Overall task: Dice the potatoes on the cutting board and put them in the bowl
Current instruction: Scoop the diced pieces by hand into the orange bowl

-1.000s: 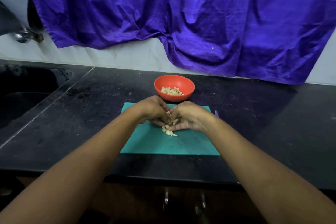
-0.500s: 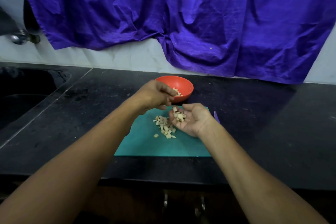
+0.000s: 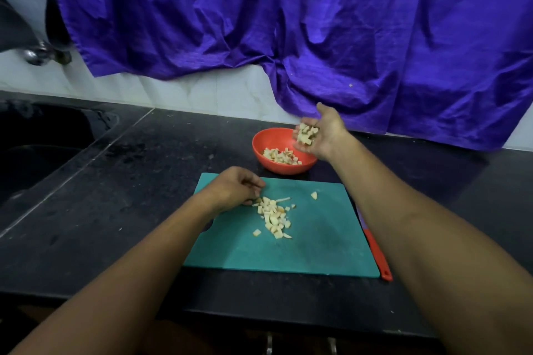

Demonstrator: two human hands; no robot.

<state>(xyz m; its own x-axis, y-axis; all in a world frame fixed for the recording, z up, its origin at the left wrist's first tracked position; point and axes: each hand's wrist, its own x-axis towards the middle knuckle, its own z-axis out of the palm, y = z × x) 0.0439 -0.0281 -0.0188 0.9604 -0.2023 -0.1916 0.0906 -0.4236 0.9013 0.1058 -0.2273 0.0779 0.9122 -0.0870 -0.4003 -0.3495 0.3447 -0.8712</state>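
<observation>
An orange bowl (image 3: 259,140) with diced potato in it stands just beyond the teal cutting board (image 3: 323,239). My right hand (image 3: 324,132) hovers over the bowl's right rim, tilted and cupped round a handful of potato dice (image 3: 305,134). A loose pile of diced potato (image 3: 274,217) lies on the board's middle, with one stray piece (image 3: 314,195) further right. My left hand (image 3: 233,189) rests on the board at the pile's left edge, its fingers loosely curled and touching the nearest pieces.
A red-handled knife (image 3: 376,253) lies along the board's right edge, partly under my right arm. A dark sink (image 3: 34,153) is sunk into the black counter at the left. A purple cloth (image 3: 288,23) hangs on the wall behind the bowl.
My right hand has lifted its handful of dice from the board up to the bowl. My left hand has come back from the bowl to the pile on the board.
</observation>
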